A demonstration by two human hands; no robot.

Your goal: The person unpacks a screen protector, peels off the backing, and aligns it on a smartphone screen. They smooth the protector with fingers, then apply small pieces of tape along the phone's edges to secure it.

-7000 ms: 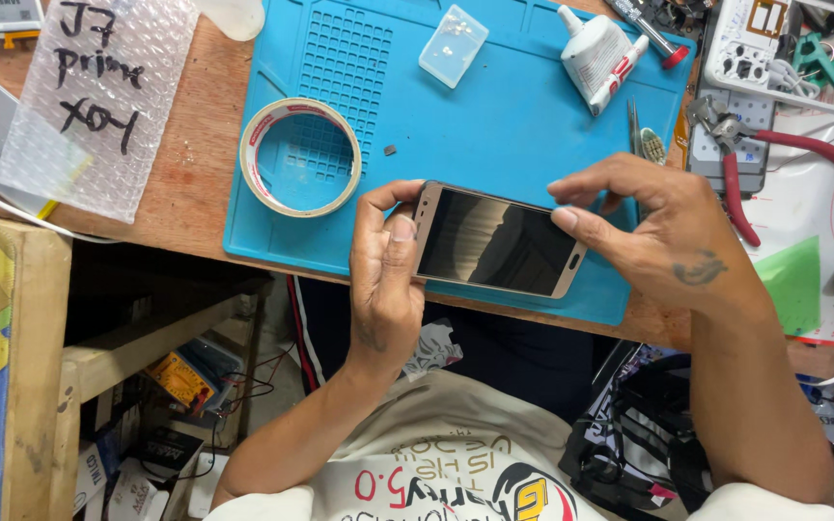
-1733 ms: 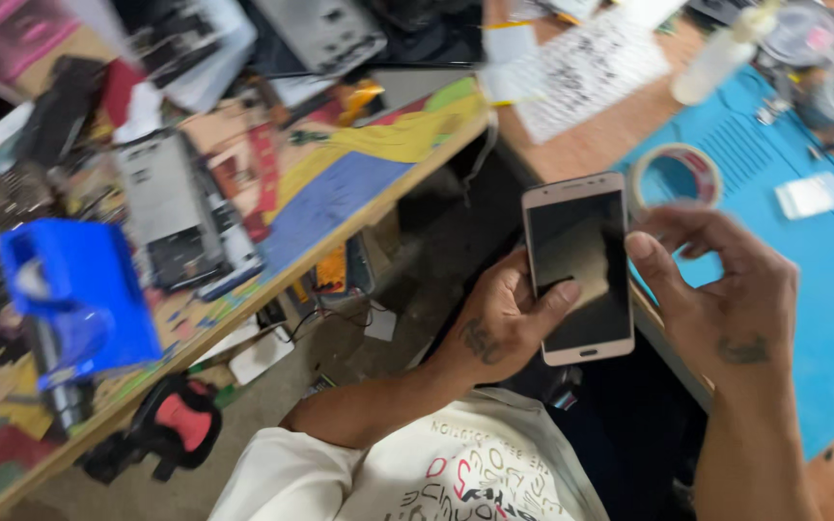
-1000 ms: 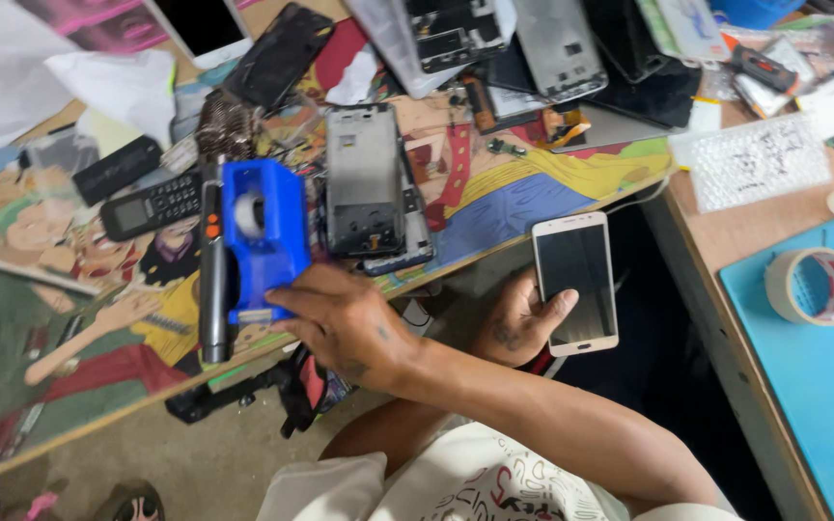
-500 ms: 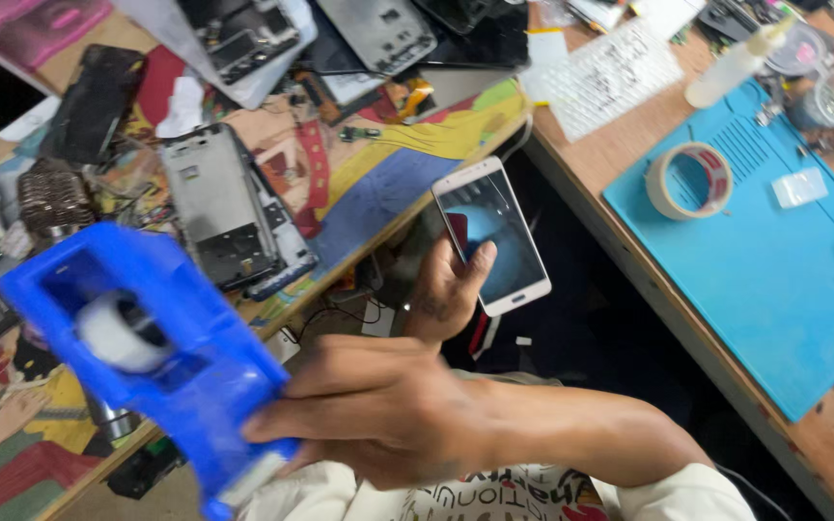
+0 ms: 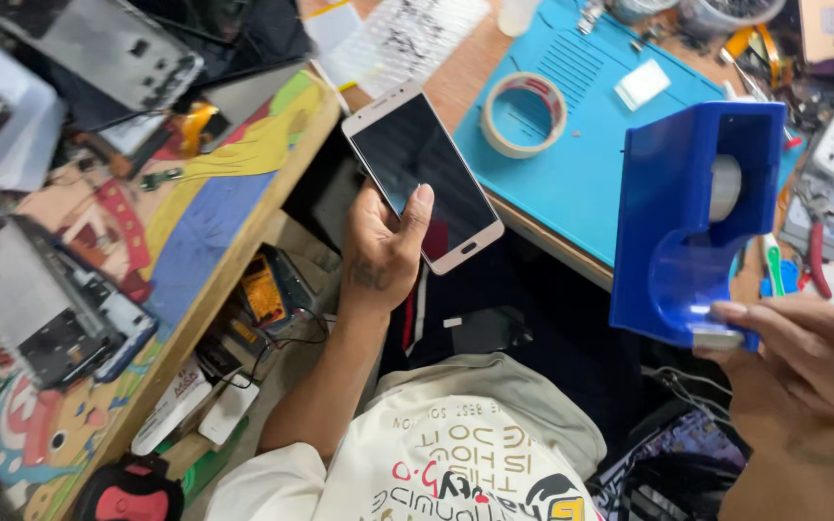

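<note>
— Phone [image 5: 424,178], gold-framed with a dark screen, held up in the left hand [image 5: 378,253], fingers closed round its lower half, thumb on the glass. Hangs over the gap between the picture-covered bench [image 5: 214,207] on the left and the front edge of the blue mat [image 5: 581,183].

— And the right hand [image 5: 803,381]?

— Now closed on the blue tape dispenser [image 5: 692,217], gripping its base from below, roll [image 5: 723,186] of clear tape showing in the cut-out. Half a second ago low in front of the chest; now carried up and across to the right, over the front edge of the mat.

— A second ago?

— Lying on the picture-covered bench, right hand just reaching it. So: picked up, swung across the body, brought to the work side.

— Phone moved too?

— Barely. Same grip, same tilt, slightly nearer the mat's corner.

— Meaning?

— Judging only: phone and tape brought together at the mat, tape likely meant for the phone. No strip pulled yet.

— Anything else nearby?

— Ring of masking tape [image 5: 523,114] on the mat near its left edge, well apart from both hands. Opened phone bodies [image 5: 45,309] on the left bench, untouched.
</note>
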